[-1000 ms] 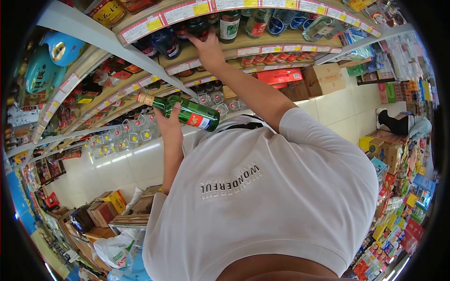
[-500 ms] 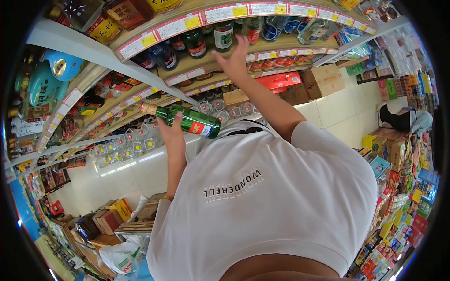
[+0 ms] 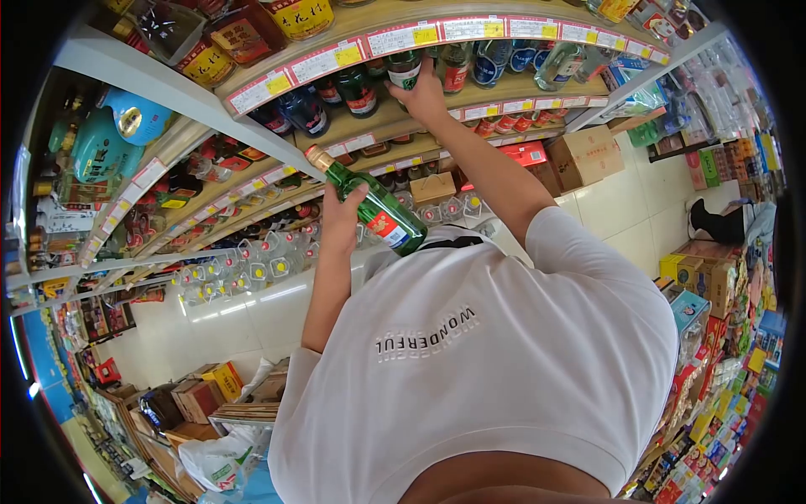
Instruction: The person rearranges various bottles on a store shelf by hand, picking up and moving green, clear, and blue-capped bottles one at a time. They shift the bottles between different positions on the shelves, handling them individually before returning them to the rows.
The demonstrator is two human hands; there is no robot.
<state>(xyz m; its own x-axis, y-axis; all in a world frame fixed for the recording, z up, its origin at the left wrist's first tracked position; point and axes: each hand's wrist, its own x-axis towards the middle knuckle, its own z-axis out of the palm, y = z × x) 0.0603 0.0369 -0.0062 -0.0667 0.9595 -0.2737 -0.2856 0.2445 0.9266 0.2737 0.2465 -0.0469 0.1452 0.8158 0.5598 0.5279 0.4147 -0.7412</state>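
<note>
My left hand (image 3: 341, 220) is closed round a green glass bottle (image 3: 379, 208) with a red and white label and a gold-and-red cap. The bottle is tilted, cap toward the shelf and base near my shirt. Up at the shelf, my right hand (image 3: 421, 94) is wrapped round a dark bottle with a white and green label (image 3: 405, 76); its top is hidden by the shelf above. Beside that hand stand a green bottle with a red label (image 3: 359, 91) on the left and a clear bottle with a red label (image 3: 455, 71) on the right.
A shelf edge with price tags (image 3: 411, 38) runs just above my right hand. A grey upright post (image 3: 197, 105) divides the shelving. Clear jugs (image 3: 260, 260) stand low at left. A cardboard box (image 3: 585, 157) sits on the floor, and a person's dark shoe (image 3: 714, 223) shows at far right.
My right hand has gone from open fingers near the shelf to gripping a bottle there. My left hand has shifted right with the green bottle, whose cap now points more toward the shelf.
</note>
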